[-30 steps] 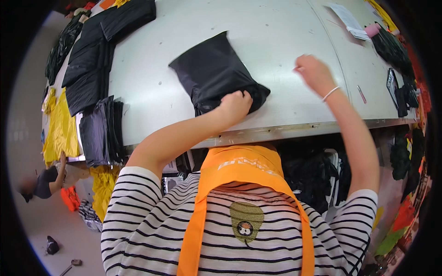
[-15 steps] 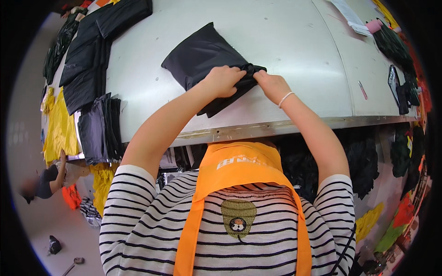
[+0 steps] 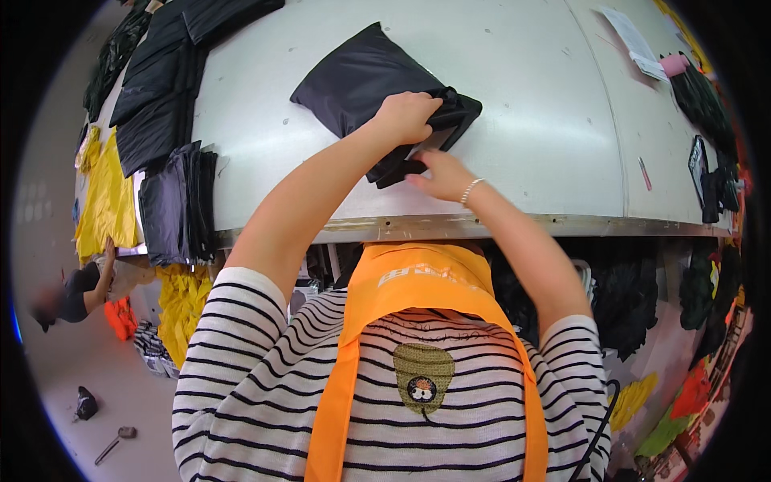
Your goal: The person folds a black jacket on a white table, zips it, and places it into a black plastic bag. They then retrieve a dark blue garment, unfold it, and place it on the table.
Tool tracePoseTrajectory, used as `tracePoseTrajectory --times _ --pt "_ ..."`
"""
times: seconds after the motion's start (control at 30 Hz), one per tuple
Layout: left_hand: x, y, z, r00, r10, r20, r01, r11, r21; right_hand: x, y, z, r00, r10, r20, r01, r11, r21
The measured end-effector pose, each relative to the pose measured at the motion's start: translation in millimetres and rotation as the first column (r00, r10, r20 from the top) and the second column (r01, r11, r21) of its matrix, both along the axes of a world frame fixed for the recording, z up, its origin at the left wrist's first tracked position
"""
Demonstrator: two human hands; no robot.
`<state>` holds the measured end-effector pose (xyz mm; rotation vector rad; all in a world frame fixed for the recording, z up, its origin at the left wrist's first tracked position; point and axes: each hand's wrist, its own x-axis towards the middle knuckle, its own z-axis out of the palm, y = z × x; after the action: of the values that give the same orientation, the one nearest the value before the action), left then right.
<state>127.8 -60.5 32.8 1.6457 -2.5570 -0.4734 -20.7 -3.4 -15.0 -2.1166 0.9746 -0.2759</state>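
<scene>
The bag (image 3: 357,76) is smooth, faintly shiny plastic or cloth. The table (image 3: 530,104) looks glossy, the apron (image 3: 418,293) matt cloth.

White print (image 3: 430,275) runs across the orange apron (image 3: 418,297), bent by the fold and too indistinct to read. Below the apron's top edge, a line of small dark lettering (image 3: 438,328) crosses the black-and-white striped shirt (image 3: 466,386), likewise illegible. White paper sheets (image 3: 633,42) at the desk's (image 3: 522,136) upper right seem to bear fine print, too small to make out.
</scene>
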Motion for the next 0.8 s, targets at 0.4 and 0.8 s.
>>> tracePoseTrajectory --times 0.4,0.8 --pt "-44 5 -44 0.963 0.223 -0.15 -0.26 0.914 -0.311 -8 26 24 0.995 -0.029 0.094 0.046 0.982 -0.181" --pt "-3 18 -9 0.709 -0.103 -0.697 0.394 0.878 0.272 -74 33 53 0.994 -0.063 0.093 0.059 0.997 0.038"
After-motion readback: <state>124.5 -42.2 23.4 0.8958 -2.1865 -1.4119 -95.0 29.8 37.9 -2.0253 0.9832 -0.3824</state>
